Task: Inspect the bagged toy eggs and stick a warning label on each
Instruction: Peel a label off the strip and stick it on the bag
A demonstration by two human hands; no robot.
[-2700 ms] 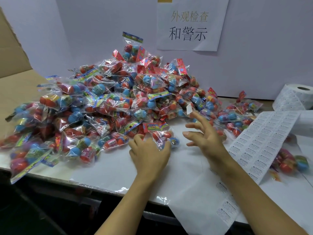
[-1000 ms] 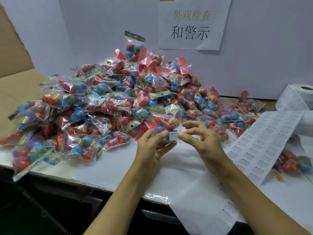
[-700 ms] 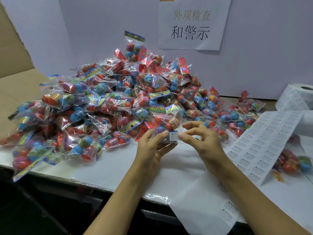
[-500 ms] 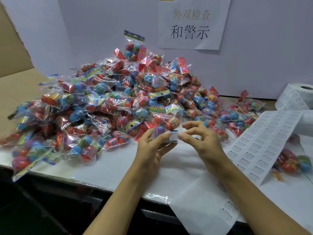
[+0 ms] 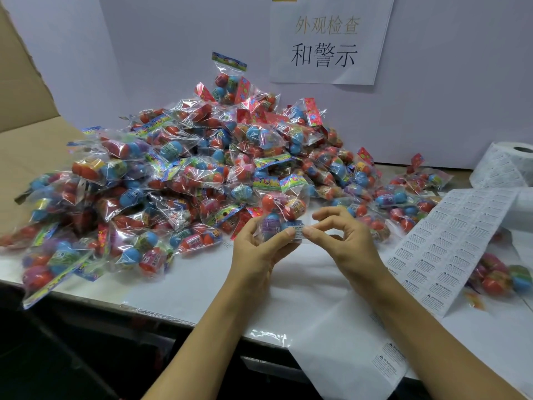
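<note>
Left hand [image 5: 256,252] gripping one bag of toy eggs [image 5: 281,215], right hand [image 5: 343,241] pinching warning label [image 5: 298,230] onto it: risk of crooked, wrinkled sticking on slippery film.

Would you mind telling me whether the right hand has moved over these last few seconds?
Yes: the right hand drew back from the pile of bagged toy eggs to the held bag.

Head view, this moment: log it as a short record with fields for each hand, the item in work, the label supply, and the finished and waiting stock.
left hand: grips held bag
right hand: fingertips press warning label onto held bag
held bag: clear, several coloured eggs inside
warning label: white, at the bag's lower edge
label sheet: flat on table, right of the hands
label roll: far right, by the wall
pile of bags: left and centre
separate bag: right, beyond the sheet
</note>
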